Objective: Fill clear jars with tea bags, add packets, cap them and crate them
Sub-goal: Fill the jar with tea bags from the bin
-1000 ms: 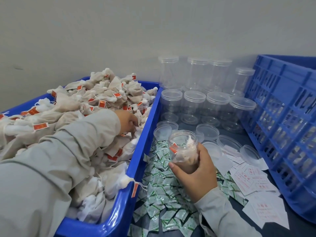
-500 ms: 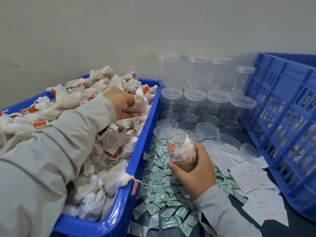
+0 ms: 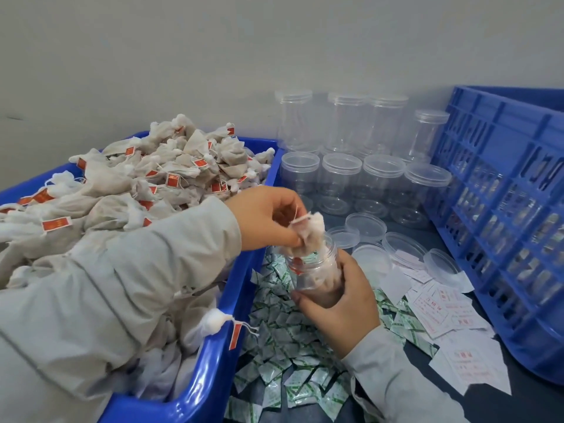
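The left hand (image 3: 268, 218) has come out of the blue bin of white tea bags (image 3: 213, 370) and now pinches a tea bag (image 3: 309, 232) at the mouth of the clear plastic jar (image 3: 314, 270), mid-frame, gripped by the right hand (image 3: 338, 306); filling continues.

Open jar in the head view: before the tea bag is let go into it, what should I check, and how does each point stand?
1. Right hand grips the open jar firmly: ok.
2. Jar mouth uncapped: ok.
3. Left hand pinches the tea bag directly over the mouth: ok.
4. Bag fully inside the jar: not ok, the upper part is above the rim.
5. Room left in the jar: cannot tell.
6. Green packets and loose lids within reach: ok.
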Available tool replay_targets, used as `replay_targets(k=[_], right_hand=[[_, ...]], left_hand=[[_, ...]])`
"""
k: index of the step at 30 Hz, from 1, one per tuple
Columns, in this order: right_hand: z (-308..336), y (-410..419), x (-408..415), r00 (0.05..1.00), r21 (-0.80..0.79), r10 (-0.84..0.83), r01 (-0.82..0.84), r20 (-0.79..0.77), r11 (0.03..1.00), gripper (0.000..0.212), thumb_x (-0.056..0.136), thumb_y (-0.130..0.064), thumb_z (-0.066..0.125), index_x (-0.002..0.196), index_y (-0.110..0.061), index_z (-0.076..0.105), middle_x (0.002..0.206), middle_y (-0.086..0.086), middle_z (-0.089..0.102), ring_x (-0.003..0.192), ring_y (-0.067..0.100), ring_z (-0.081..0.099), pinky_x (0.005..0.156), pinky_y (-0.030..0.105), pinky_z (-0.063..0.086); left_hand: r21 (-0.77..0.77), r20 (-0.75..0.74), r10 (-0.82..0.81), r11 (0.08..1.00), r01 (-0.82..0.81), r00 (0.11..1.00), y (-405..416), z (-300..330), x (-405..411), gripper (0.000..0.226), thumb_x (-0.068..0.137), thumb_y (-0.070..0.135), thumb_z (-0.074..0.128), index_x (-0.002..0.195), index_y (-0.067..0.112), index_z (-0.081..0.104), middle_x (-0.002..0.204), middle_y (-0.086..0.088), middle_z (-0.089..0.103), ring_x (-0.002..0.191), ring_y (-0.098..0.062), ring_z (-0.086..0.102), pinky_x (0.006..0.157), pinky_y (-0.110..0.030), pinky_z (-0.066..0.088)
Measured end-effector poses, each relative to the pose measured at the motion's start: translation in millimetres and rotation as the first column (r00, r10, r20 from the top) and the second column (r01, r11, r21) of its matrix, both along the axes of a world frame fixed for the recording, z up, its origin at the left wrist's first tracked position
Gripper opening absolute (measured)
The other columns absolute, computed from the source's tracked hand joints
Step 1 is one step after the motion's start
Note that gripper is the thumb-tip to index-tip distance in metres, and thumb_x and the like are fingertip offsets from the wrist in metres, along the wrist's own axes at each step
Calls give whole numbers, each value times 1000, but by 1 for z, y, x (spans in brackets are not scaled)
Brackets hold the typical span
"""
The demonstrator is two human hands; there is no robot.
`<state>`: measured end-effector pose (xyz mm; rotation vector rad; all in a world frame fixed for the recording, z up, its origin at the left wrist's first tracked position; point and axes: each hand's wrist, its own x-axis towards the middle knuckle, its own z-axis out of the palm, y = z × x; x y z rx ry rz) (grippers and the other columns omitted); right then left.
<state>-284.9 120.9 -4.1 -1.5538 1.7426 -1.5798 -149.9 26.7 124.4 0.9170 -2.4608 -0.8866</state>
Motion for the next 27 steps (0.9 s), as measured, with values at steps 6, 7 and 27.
replay_targets(k=[6,7,27], right_hand=[[0,-1,-1,1000,-17,-11,11,-5,1000,79,52,-41,80,123,-16,52,110,2,60,101,19,60,89,42,49],[1,-1,-1,1000,-23,-14,14,-9,1000,80,52,-43,79,122,-17,52,109,2,61,101,19,60,89,42,49],[12,10,0,961,-260,-205,153,-186,953,74,53,-32,80,118,-7,56,94,-4,56,79,5,51,73,3,39]], left_hand=[[-101,31,9,995,-5,999,0,-12,-7,26,76,16,72,73,33,53,78,13,65,64,7,54,61,-7,40],[-90,8,9,996,-8,1000,1,-13,-8,25,77,15,72,74,32,53,79,11,66,63,8,54,60,-8,39],[-94,398,-173,969,228,901,32,7,-11,79,44,79,44,93,23,69,111,8,54,101,-10,54,92,-31,44]])
